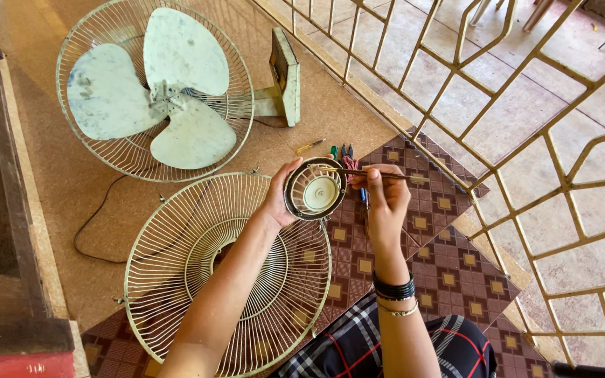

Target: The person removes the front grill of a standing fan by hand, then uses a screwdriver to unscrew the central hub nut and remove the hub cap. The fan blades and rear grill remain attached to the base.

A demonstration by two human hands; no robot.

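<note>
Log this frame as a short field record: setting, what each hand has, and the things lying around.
setting: floor beside a metal lattice railing, patterned mat underfoot
left hand: holds a round fan centre cap
right hand: holds a thin stick-like tool, tip on the cap's rim
under the arms: detached fan guard
further off: fan with three blades lying in its rear guard
near the hands: small tools on the floor

one head-worn camera looks steeply down from above at the floor. it sits close over the left hand (279, 203) and right hand (385, 203).
</note>
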